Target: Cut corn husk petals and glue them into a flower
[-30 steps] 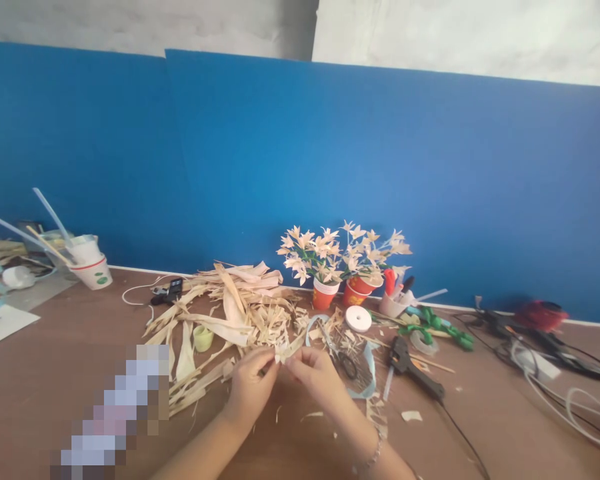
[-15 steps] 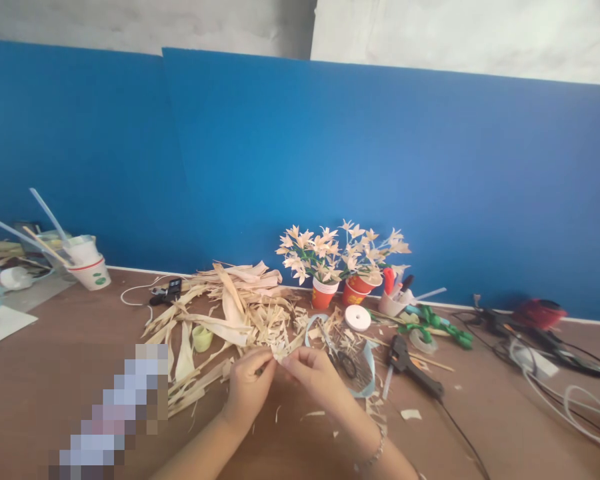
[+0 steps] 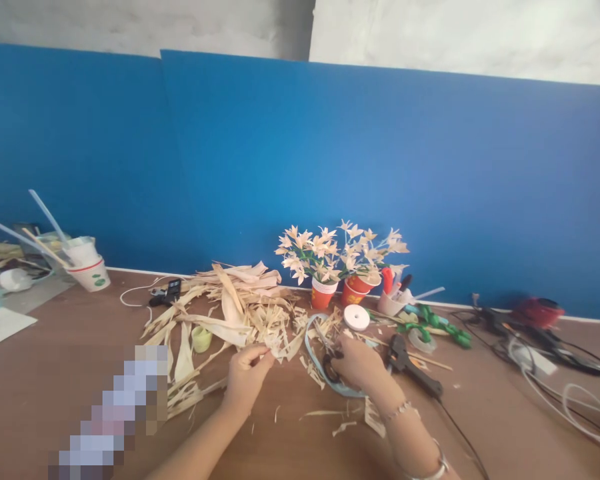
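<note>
My left hand (image 3: 245, 377) is closed in a pinch on a small pale piece of dried husk (image 3: 273, 344), held in front of the heap of husk strips (image 3: 235, 303). Over to the right, my right hand (image 3: 360, 363) has its fingers closed on the scissors (image 3: 331, 367). Their dark handle loops show at the fingertips, and the blades point away from me. A light blue ribbon (image 3: 309, 331) curls around the scissors and passes under the hand. Husk scraps (image 3: 313, 372) lie between my two hands.
Behind the hands, pale husk flowers (image 3: 320, 247) stand in red paper cups (image 3: 323, 295). A white spool (image 3: 357, 318) sits in front of them. To the right lie a glue gun (image 3: 413, 370) with its cord, green tape (image 3: 445, 327) and cables (image 3: 570, 400). A white cup (image 3: 91, 275) stands far left.
My right hand has left the husk piece and moved right onto the scissors, which have shifted slightly left. My left hand still pinches the husk piece in nearly the same place.
</note>
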Action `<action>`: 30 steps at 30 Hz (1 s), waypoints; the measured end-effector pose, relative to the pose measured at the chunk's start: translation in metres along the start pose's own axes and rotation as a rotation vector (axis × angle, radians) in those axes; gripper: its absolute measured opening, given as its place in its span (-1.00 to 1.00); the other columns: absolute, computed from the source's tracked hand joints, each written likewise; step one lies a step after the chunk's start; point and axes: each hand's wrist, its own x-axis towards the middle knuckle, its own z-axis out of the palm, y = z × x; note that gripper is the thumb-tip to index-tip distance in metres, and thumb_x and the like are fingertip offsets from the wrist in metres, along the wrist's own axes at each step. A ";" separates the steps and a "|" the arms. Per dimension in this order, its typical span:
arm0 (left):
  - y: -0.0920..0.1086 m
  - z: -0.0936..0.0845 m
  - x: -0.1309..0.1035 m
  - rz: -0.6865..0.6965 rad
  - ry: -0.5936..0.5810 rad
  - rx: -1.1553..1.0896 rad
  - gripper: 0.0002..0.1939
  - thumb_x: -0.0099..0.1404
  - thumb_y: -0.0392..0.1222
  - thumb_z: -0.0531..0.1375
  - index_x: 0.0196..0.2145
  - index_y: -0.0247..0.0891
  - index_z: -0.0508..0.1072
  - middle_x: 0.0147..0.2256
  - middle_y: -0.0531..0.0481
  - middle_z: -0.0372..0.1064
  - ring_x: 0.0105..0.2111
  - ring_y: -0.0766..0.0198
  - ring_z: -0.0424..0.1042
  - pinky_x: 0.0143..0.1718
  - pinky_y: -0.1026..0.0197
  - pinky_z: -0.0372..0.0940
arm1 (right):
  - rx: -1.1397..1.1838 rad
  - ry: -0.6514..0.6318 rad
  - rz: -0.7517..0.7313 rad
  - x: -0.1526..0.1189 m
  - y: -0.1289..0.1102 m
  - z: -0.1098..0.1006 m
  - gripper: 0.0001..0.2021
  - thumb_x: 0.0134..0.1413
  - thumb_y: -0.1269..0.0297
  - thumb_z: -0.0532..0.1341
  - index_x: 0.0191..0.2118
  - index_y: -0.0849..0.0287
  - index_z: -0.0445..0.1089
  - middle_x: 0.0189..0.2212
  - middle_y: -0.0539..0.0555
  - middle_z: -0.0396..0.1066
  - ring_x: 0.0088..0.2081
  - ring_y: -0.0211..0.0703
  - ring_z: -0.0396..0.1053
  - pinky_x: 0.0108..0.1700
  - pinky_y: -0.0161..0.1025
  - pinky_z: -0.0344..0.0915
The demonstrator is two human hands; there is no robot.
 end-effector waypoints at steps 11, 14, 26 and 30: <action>0.006 -0.002 0.005 -0.271 -0.030 -0.278 -0.70 0.04 0.01 0.27 -0.58 -0.32 0.53 -0.63 0.06 0.35 -0.55 0.30 0.29 -0.48 0.30 0.17 | -0.062 0.034 -0.007 -0.001 0.001 -0.010 -0.72 -0.20 0.51 0.12 -0.31 0.18 0.46 -0.32 0.22 0.51 -0.24 0.06 0.44 -0.38 -0.24 0.15; 0.008 -0.004 0.007 -0.414 -0.046 -0.377 -0.67 0.00 0.06 0.29 -0.51 -0.33 0.56 -0.71 0.12 0.26 -0.61 0.36 0.23 -0.47 0.28 0.16 | 0.012 0.020 -0.065 0.002 0.006 -0.015 -0.62 -0.26 0.53 0.15 -0.23 0.13 0.47 -0.32 0.16 0.51 -0.26 0.01 0.43 -0.37 -0.27 0.12; 0.004 -0.005 0.013 -0.545 -0.100 -0.773 -0.76 -0.11 -0.08 0.38 -0.51 -0.30 0.57 -0.21 -0.13 0.50 0.00 0.00 0.30 0.04 0.08 0.11 | 0.199 -0.103 -0.189 -0.002 0.030 -0.029 -0.59 -0.23 0.52 0.14 -0.17 0.12 0.47 -0.48 0.01 0.44 -0.43 -0.21 0.32 -0.43 -0.36 0.06; 0.001 -0.003 0.012 -0.509 -0.111 -0.748 -0.77 -0.09 -0.07 0.38 -0.56 -0.30 0.55 -0.09 -0.16 0.45 0.11 -0.02 0.18 0.13 0.07 0.01 | 0.314 -0.128 -0.408 -0.022 0.008 -0.037 -0.66 -0.23 0.44 0.18 -0.23 0.09 0.49 -0.33 0.04 0.45 -0.32 -0.17 0.33 -0.32 -0.35 0.16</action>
